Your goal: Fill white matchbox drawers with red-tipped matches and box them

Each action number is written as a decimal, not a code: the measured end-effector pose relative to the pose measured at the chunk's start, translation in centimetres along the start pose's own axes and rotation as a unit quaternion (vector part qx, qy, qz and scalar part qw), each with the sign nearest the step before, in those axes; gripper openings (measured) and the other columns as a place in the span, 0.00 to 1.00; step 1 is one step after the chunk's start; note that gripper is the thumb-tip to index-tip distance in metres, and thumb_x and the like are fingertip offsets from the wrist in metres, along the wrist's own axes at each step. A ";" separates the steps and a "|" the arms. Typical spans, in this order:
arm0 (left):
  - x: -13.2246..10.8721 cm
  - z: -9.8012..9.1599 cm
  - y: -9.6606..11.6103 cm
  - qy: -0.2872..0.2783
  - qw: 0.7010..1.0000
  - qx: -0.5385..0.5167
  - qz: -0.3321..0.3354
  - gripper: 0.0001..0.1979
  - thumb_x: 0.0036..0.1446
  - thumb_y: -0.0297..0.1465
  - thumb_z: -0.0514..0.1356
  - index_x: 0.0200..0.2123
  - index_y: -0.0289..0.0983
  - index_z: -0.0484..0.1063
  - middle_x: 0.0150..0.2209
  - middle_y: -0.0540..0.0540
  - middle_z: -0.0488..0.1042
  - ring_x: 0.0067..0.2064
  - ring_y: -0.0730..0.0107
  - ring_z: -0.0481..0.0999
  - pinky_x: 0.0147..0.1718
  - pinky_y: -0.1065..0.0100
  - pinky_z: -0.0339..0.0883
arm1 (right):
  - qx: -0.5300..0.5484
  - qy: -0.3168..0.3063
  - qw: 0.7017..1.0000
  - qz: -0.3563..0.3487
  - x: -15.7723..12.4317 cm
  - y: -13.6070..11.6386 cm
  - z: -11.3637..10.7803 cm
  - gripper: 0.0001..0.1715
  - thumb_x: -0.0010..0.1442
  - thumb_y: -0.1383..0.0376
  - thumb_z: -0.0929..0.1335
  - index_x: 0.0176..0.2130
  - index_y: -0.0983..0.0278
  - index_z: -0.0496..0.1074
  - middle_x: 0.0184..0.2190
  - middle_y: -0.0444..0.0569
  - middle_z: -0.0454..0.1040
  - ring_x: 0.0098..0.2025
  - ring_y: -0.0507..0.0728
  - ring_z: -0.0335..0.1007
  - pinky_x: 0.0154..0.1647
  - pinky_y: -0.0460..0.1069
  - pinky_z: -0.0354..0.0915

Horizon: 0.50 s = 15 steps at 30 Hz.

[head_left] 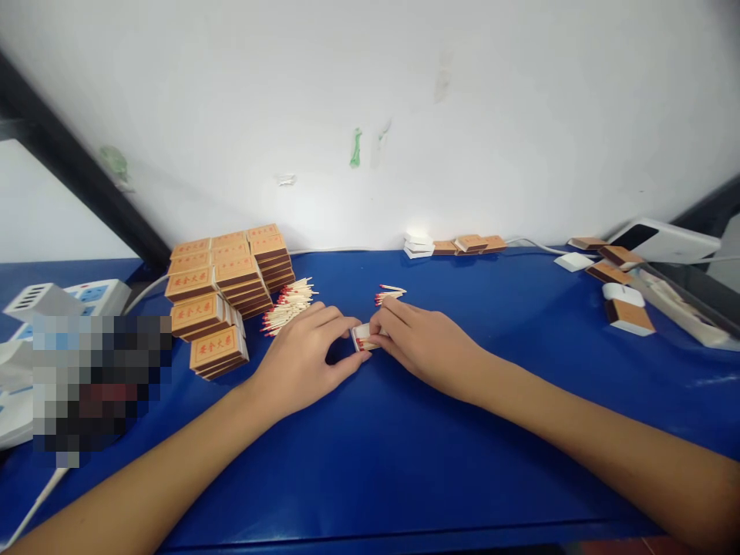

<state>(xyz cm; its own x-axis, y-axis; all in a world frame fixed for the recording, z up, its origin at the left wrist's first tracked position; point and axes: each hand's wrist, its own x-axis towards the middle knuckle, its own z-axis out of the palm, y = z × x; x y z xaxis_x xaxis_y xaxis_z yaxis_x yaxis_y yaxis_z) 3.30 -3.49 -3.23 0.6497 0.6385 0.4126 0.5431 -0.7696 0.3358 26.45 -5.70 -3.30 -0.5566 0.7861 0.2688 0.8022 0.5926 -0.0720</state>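
A small white matchbox tray (362,333) lies on the blue table in the middle, with a few red-headed matches (365,344) in it. My left hand (306,351) grips the tray's left end between thumb and index finger. Over the right part of the tray, my right hand (422,339) has its fingertips pinched together at the stick ends of the matches, hiding that end. Just beyond the right fingers lie several loose matches (388,293). A big heap of matches (289,307) rests behind my left hand.
Stacked matchboxes (216,285) stand at the left, near a power strip (104,297) and a pixelated dark object (109,385). White trays (418,245) and brown sleeves (471,243) line the wall. More matchbox parts (629,314), an earbud case (623,294) and a white device (664,239) lie right.
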 end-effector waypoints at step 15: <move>-0.1 -0.1 -0.2 -0.003 1.000 -0.007 -0.006 0.14 0.66 0.38 0.67 0.51 0.39 0.79 0.39 0.45 0.78 0.43 0.58 0.76 0.46 0.55 0.72 | 0.064 0.037 0.997 0.034 0.2 6.6 0.5 0.13 0.76 0.61 0.62 0.48 0.62 0.75 0.45 0.53 0.72 0.38 0.57 0.73 0.40 0.52 0.68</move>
<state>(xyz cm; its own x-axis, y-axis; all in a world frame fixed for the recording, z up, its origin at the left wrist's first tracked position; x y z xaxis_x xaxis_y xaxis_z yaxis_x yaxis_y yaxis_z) 3.11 -3.44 -3.28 0.6467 0.6476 0.4029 0.5429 -0.7619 0.3533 31.53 -1.50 -4.21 -0.4812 0.8128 0.3284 0.8009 0.5600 -0.2123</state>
